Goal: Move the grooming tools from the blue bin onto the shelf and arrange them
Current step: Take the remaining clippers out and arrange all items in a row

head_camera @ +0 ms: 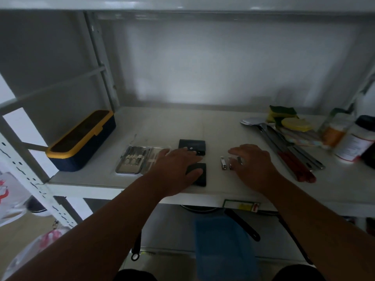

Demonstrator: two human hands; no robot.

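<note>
On the white shelf (203, 126), an open manicure kit (135, 160) lies left, two black cases (192, 146) in the middle, small nail clippers (223, 163) right. The left hand (178, 169) rests flat, fingers straight, on the near case; the right hand (255, 165) hovers spread over the clippers. The blue bin (223, 244) sits below, near
</note>
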